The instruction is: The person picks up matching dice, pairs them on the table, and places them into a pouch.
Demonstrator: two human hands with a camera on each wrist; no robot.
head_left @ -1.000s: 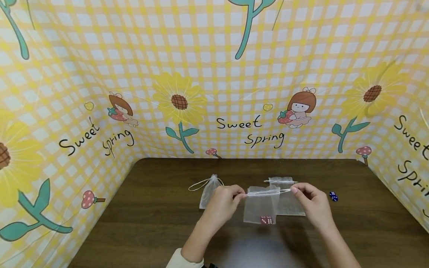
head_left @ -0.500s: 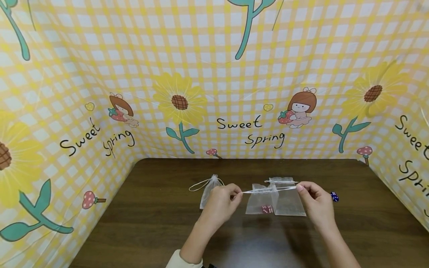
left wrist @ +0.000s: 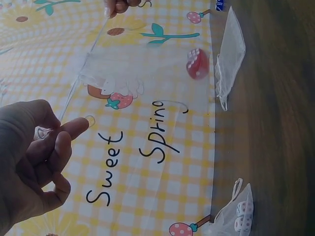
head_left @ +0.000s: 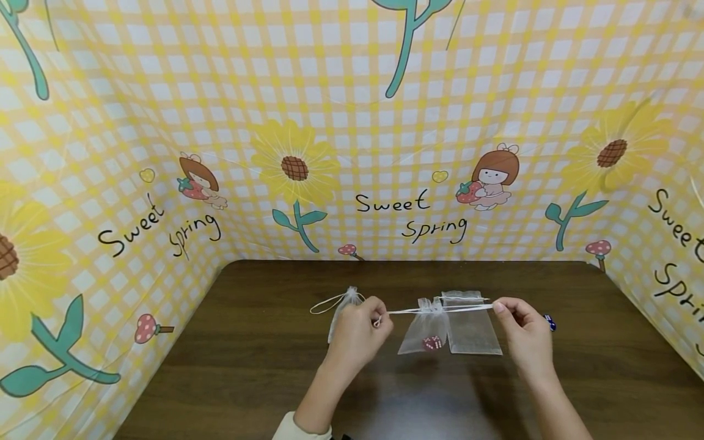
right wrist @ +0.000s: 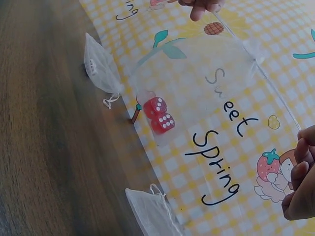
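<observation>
Between the two hands a small sheer white drawstring bag (head_left: 414,338) hangs above the table, its neck gathered. Two red dice (right wrist: 160,115) with white dots lie in its lower part. The left hand (head_left: 360,330) pinches one end of the white drawstring (head_left: 467,307) between thumb and forefinger. On the other side the right hand (head_left: 527,336) pinches the opposite end, and the cord runs taut between them. In the left wrist view a small loop of cord pokes out by the left fingers (left wrist: 74,129).
Behind the left hand stands a gathered sheer bag (head_left: 342,313) holding white dice (left wrist: 243,209). A flat sheer bag (head_left: 477,333) lies right of the hanging one. Blue dice (head_left: 551,322) sit partly behind the right hand. A patterned cloth (head_left: 330,91) surrounds the dark wooden table (head_left: 231,366).
The hands have drawn apart, pulling the cord ends outward. The bag's flat, wide mouth has bunched into a narrow neck, and the bag with the red dice has risen slightly.
</observation>
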